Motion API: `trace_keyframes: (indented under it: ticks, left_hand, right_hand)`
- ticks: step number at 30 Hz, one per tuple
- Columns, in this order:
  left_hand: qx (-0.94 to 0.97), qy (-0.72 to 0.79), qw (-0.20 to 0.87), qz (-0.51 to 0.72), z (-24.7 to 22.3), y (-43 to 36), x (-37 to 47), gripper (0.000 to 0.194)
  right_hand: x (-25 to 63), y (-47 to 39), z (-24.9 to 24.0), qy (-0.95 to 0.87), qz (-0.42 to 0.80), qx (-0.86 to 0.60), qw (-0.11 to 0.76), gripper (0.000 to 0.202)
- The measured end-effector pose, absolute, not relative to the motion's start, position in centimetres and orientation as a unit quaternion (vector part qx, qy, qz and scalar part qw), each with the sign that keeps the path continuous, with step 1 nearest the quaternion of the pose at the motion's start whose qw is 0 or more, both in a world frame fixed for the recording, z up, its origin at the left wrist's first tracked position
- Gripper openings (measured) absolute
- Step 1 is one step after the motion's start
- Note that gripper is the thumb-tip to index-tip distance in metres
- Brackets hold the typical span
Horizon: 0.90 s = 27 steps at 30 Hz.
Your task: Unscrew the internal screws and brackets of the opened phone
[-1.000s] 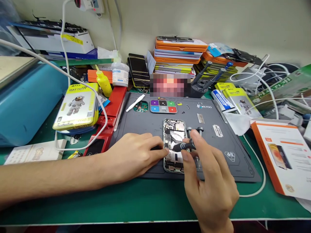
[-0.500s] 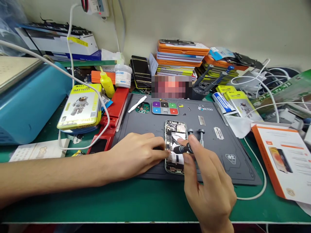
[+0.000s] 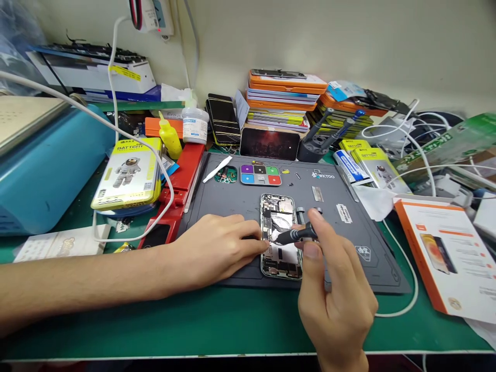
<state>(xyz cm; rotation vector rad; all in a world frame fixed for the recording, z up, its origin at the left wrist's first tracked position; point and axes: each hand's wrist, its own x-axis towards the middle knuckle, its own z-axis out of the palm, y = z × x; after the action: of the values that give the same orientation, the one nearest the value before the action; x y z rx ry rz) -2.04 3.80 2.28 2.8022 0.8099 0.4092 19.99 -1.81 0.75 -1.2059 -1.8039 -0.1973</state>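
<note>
Grey mat (image 3: 236, 199) on a green table (image 3: 194, 325): in the head view, an opened phone (image 3: 284, 253) lies flat near its front edge, inner parts facing up, between the two hands. The right hand (image 3: 337, 289) grips a black tool (image 3: 290, 236) between thumb and fingers, closed firmly on it. The tool slants across the phone, its far end by the left hand's fingertips; whether it touches the parts is too small to tell. The left hand (image 3: 222, 245) rests at the phone's left edge, fingers bent and close together, tips on the rim; I cannot tell whether they pinch anything.

Compared with half a second ago, the right hand sits a little further to the right of the phone, so more of the tool shows and the phone's lower right corner is uncovered. The left hand has kept its place at the rim. Beside the phone, two grey caps (image 3: 299, 211) stick out behind the right hand, less visible than before. At the back of the mat, a propped screen (image 3: 269, 143) with a dark reddish picture now shows plainly, where a patch of blurred squares covered it. The colour-square tray (image 3: 260, 174), white stick (image 3: 217, 169) and round-edged circuit board (image 3: 228, 174) lie as they did, well apart from both hands
</note>
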Motion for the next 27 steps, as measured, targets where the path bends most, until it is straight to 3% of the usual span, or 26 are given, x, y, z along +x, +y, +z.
trace_keyframes:
  ticks: [13,27]
  left_hand:
    - [0.941,0.276,0.127,0.151,1.9,4.0,-1.9,0.026]
    - [0.939,0.270,0.148,0.149,2.6,4.0,-1.7,0.025]
  right_hand:
    - [19.8,-1.9,0.9,-0.739,-0.005,-0.484,0.468,0.078]
    - [20.8,-1.9,0.3,-0.757,-0.009,-0.449,0.476,0.075]
